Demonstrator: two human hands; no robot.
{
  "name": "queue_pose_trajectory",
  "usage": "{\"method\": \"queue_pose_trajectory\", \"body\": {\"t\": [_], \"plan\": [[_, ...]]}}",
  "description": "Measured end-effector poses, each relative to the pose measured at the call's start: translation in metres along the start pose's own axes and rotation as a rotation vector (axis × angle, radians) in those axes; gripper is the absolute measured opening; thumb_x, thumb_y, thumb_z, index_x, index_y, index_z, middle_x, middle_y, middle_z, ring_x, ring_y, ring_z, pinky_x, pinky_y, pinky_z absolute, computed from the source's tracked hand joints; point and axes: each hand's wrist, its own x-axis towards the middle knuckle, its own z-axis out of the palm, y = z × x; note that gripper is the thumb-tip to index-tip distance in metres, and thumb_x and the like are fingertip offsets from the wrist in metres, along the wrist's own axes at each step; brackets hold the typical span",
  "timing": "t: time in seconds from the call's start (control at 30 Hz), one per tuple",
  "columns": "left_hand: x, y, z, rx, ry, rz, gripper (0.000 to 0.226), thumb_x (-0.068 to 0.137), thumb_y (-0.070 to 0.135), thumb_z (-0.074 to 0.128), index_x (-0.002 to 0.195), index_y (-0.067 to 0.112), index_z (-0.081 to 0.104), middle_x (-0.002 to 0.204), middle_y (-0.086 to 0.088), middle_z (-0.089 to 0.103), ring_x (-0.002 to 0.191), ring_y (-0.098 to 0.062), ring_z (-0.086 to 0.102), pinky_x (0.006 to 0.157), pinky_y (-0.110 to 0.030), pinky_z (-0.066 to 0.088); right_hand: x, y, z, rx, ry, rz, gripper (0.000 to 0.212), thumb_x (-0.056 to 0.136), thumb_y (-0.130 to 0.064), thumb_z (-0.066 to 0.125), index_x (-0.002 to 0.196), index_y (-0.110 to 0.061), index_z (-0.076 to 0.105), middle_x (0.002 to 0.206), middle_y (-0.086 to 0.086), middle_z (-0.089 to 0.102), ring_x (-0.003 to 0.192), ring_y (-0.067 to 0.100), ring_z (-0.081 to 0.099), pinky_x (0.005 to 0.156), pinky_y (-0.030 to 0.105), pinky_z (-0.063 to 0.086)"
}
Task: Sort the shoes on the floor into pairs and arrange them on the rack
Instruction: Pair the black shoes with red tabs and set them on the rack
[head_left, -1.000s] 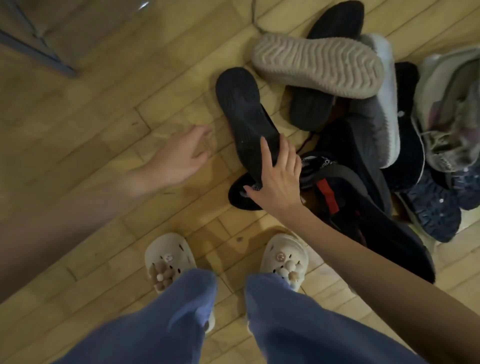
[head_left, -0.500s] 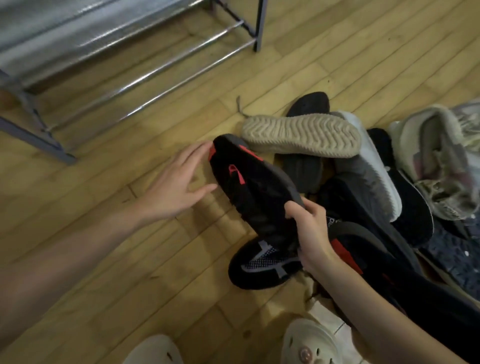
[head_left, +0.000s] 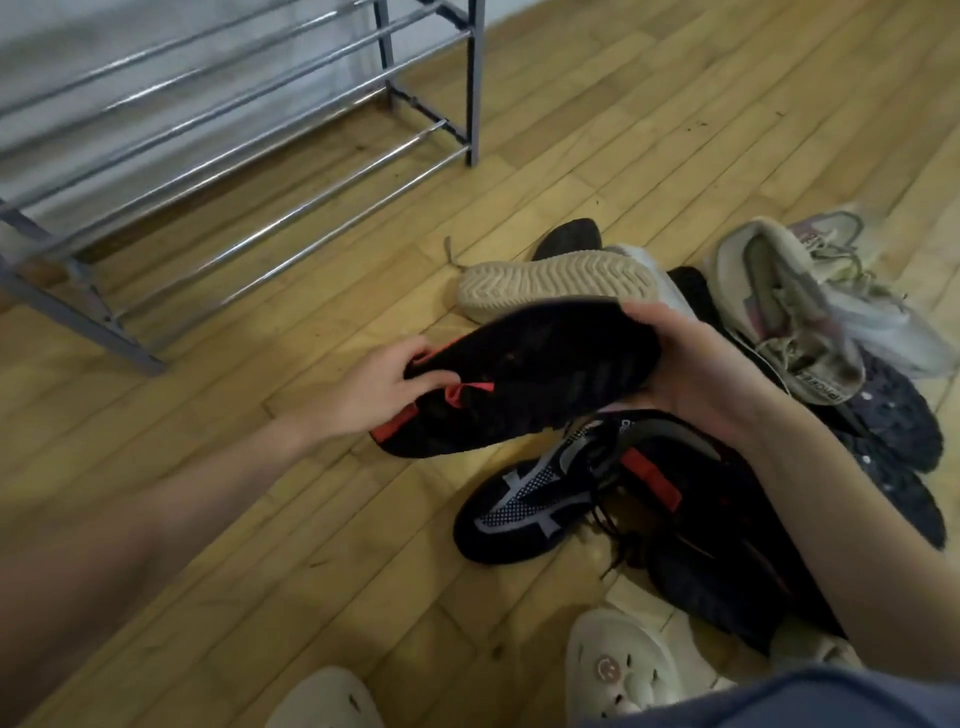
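Both hands clamped one black sneaker (head_left: 519, 374): left hand (head_left: 363, 389) at its heel, right hand (head_left: 691, 364) at its toe, lifted beside the pile (head_left: 779, 415). The rack (head_left: 260, 156) beyond the pile held nothing visible; sorting looked barely begun.

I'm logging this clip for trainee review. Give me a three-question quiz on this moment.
1. True or false: both hands grip the black shoe with red trim.
2. Which lies sole-up just beyond it? A) beige-soled shoe B) cream clog
3. The metal shoe rack holds how many shoes on the rails in view?

Key: 1 true: left hand at the red-trimmed end, right hand at the other. 2 A. 3 None.
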Motion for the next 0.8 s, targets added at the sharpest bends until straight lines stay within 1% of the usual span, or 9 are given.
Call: {"method": "queue_pose_trajectory", "body": {"t": [0.1,0.17,0.2,0.3,0.4,0.5,0.63,0.73,0.8], "plan": [[-0.006,-0.002,0.019,-0.159,0.050,-0.127,0.076,0.071,0.077,0.049,0.097,0.007,0.064,0.091,-0.006,0.070,0.085,-0.020,0.066,0.080,-0.038,0.049,-0.009,0.011,-0.019,-0.045,0.205,-0.045,0.032,0.098,-0.030,0.049,0.121,-0.011,0.060,0.117,0.012,0.069,0.108,0.026,0.067,0.095,0.042,0.052],[-0.010,0.000,0.033,-0.288,0.026,-0.209,0.063,0.088,0.060,0.048,0.105,0.002,0.064,0.101,-0.013,0.071,0.095,-0.025,0.066,0.085,-0.039,0.050,-0.018,0.025,-0.031,-0.392,0.375,-0.116,0.026,0.096,-0.023,0.055,0.117,-0.012,0.064,0.113,0.010,0.070,0.105,0.020,0.066,0.094,0.034,0.051],[-0.011,0.003,0.040,-0.316,0.016,-0.243,0.055,0.093,0.049,0.045,0.109,0.000,0.062,0.104,-0.013,0.070,0.097,-0.024,0.065,0.083,-0.031,0.050,-0.024,0.034,-0.035,-0.589,0.424,-0.139,0.029,0.093,-0.023,0.060,0.119,-0.012,0.064,0.116,0.010,0.069,0.107,0.020,0.064,0.095,0.033,0.049],[-0.015,0.006,0.056,-0.365,0.020,-0.266,0.038,0.098,0.040,0.039,0.113,0.011,0.059,0.099,0.005,0.065,0.092,-0.005,0.060,0.070,-0.006,0.044,-0.040,0.067,-0.039,-1.142,0.409,-0.011,0.070,0.080,-0.044,0.072,0.138,-0.016,0.046,0.134,0.010,0.052,0.127,0.031,0.047,0.105,0.043,0.039],[-0.021,0.009,0.062,-0.447,0.030,-0.279,0.048,0.098,0.046,0.035,0.129,0.015,0.054,0.112,0.007,0.062,0.104,-0.006,0.057,0.083,-0.012,0.042,-0.047,0.099,-0.030,-1.482,0.419,0.067,0.102,0.070,-0.057,0.075,0.149,-0.019,0.023,0.141,0.014,0.036,0.132,0.036,0.034,0.110,0.047,0.030],[-0.024,0.009,0.061,-0.496,0.079,-0.331,0.055,0.098,0.049,0.033,0.128,0.009,0.055,0.118,-0.002,0.062,0.112,-0.016,0.057,0.095,-0.027,0.042,-0.041,0.116,-0.024,-1.604,0.513,0.042,0.107,0.067,-0.049,0.078,0.150,-0.016,0.018,0.140,0.016,0.037,0.130,0.037,0.035,0.107,0.047,0.032],[-0.034,0.003,0.050,-0.497,0.188,-0.372,0.051,0.096,0.054,0.032,0.115,0.016,0.058,0.105,0.001,0.063,0.105,-0.018,0.058,0.088,-0.029,0.043,-0.041,0.110,-0.017,-1.584,0.524,-0.014,0.104,0.065,-0.045,0.080,0.148,-0.016,0.024,0.138,0.014,0.039,0.127,0.035,0.037,0.104,0.046,0.033],[-0.042,-0.004,0.031,-0.531,0.313,-0.378,0.048,0.098,0.050,0.032,0.117,0.014,0.059,0.103,0.002,0.063,0.098,-0.013,0.059,0.079,-0.022,0.046,-0.037,0.089,0.003,-1.615,0.413,-0.249,0.101,0.066,-0.045,0.079,0.149,-0.020,0.026,0.142,0.011,0.038,0.132,0.032,0.034,0.109,0.043,0.028],[-0.048,-0.013,0.017,-0.520,0.401,-0.412,0.054,0.098,0.052,0.032,0.122,0.012,0.059,0.111,-0.002,0.063,0.106,-0.018,0.060,0.087,-0.028,0.047,-0.023,0.069,0.027,-1.732,0.259,-0.385,0.100,0.068,-0.040,0.079,0.149,-0.022,0.025,0.147,0.011,0.036,0.136,0.031,0.031,0.113,0.043,0.023]]}}
